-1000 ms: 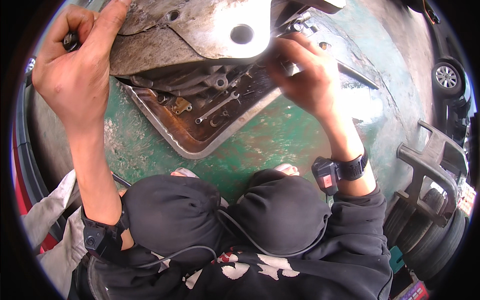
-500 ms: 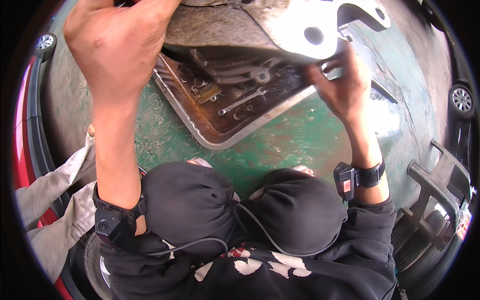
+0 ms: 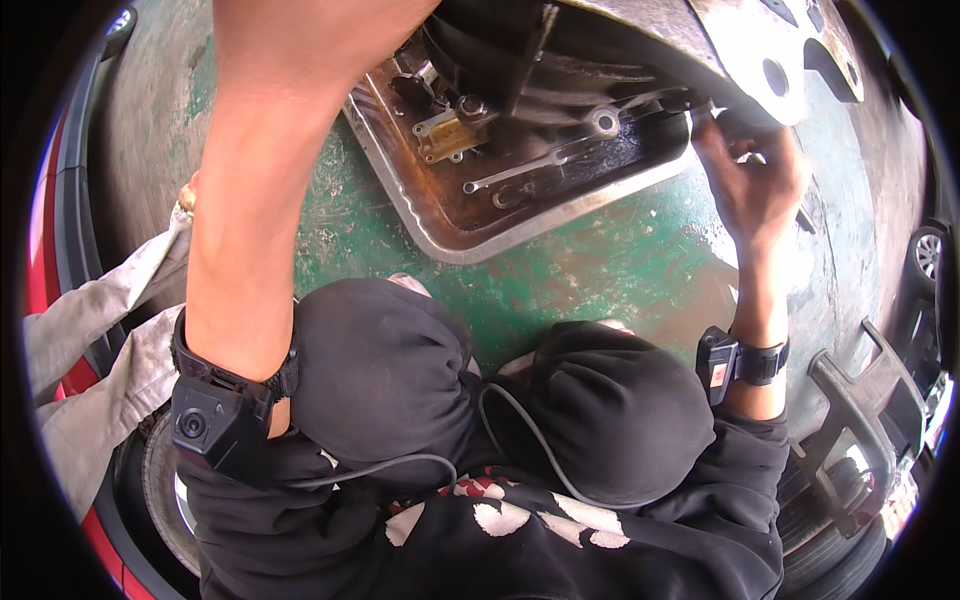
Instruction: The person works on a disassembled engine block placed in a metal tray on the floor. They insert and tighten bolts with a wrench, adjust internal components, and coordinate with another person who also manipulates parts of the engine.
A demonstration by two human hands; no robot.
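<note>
A large metal casing (image 3: 690,60) with a bright flange and round holes hangs tilted above an oily tray (image 3: 440,245), its dark ribbed underside showing. My right hand (image 3: 760,175) is curled under the flange at the casing's right, thumb and fingers against its lower edge. High at the left, my left hand (image 3: 310,35) is beside the casing, its fingers cut off by the picture's top edge. In the tray lie a combination wrench (image 3: 510,176), a yellowish metal bracket (image 3: 447,137) and several darker parts, some hidden under the casing.
The tray rests on a worn green floor (image 3: 560,275). A red car (image 3: 42,250) stands at far left, near pale work trousers (image 3: 110,285). At right are a grey plastic frame (image 3: 850,400) and stacked tyres (image 3: 840,550). My knees are below the tray.
The casing has moved right and tilted, showing more of its underside. My right hand has shifted right along with it. My left hand has gone up, mostly out of view.
</note>
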